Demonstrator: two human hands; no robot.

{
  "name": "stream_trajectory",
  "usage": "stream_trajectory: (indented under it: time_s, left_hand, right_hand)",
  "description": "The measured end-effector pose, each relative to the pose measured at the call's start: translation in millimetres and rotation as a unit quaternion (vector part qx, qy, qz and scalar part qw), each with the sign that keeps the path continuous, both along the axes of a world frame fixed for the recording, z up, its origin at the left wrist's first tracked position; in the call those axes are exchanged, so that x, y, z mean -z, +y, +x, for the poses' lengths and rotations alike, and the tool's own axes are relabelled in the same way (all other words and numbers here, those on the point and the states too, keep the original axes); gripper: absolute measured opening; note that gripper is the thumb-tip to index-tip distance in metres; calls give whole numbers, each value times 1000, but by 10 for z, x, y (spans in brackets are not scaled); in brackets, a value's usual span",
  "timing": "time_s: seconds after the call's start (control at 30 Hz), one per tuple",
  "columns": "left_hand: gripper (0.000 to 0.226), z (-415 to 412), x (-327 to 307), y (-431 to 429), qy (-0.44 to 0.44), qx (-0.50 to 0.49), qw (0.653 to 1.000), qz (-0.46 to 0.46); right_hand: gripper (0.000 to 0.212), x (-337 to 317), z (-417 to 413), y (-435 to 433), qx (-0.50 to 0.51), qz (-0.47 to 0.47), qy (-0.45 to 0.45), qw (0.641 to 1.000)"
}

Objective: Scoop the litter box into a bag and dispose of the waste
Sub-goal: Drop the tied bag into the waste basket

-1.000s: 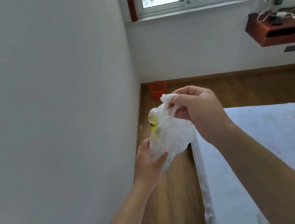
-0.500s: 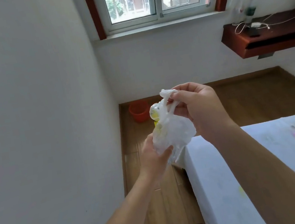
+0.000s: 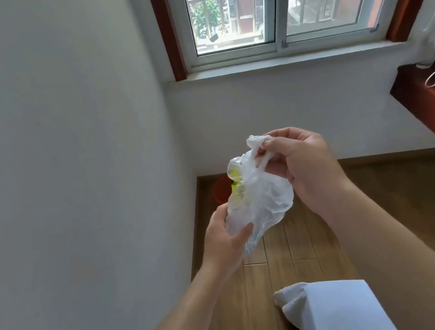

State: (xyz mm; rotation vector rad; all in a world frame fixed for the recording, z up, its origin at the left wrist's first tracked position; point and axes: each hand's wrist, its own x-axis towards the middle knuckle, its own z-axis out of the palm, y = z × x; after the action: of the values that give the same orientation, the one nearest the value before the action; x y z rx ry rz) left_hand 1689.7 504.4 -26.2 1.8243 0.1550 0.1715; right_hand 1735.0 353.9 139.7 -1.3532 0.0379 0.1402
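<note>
A thin white plastic bag point(image 3: 259, 201) hangs in front of me, crumpled, with something yellow showing through near its top left. My right hand point(image 3: 299, 162) pinches the bag's twisted top between fingers and thumb. My left hand point(image 3: 227, 238) grips the bag's lower end from below. A small orange bin point(image 3: 220, 190) stands on the floor in the corner under the window, mostly hidden behind the bag. No litter box is in view.
A white wall point(image 3: 66, 161) runs close along my left. The corner of a white bed point(image 3: 330, 315) sits at the lower right. A red-brown wall shelf point(image 3: 430, 100) with cables hangs at the right. Wooden floor point(image 3: 390, 208) stretches between bed and window wall.
The view has tilted up and moved forward along the bed toward the window. The bed fills less of the frame. Both hands keep the same hold on the bag.
</note>
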Motion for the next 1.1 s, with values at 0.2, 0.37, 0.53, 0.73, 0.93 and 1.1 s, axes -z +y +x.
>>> stream_trajectory:
  time_s: [0.2, 0.37, 0.53, 0.73, 0.93, 1.1]
  left_hand:
    - [35, 1019, 61, 442, 26, -12, 1000, -3]
    - [36, 2055, 282, 879, 40, -12, 999, -18]
    - [35, 2972, 340, 1202, 58, 0, 998, -18]
    - [39, 4005, 389, 1325, 71, 13, 997, 1]
    - [38, 5024, 817, 1306, 108, -32, 994, -10]
    - [32, 5702, 1404, 1321, 169, -69, 983, 0]
  right_hand:
    - [7, 139, 1187, 471, -24, 4, 25, 999]
    - [4, 350, 2190, 915, -22, -17, 29, 999]
    - [4, 410, 3042, 1151, -3, -25, 38, 999]
    - [4, 569, 4131, 1206, 0, -38, 59, 998]
    - [5, 1167, 5254, 1262, -30, -66, 105, 992]
    - [6, 1885, 6005, 1388, -55, -93, 159, 981]
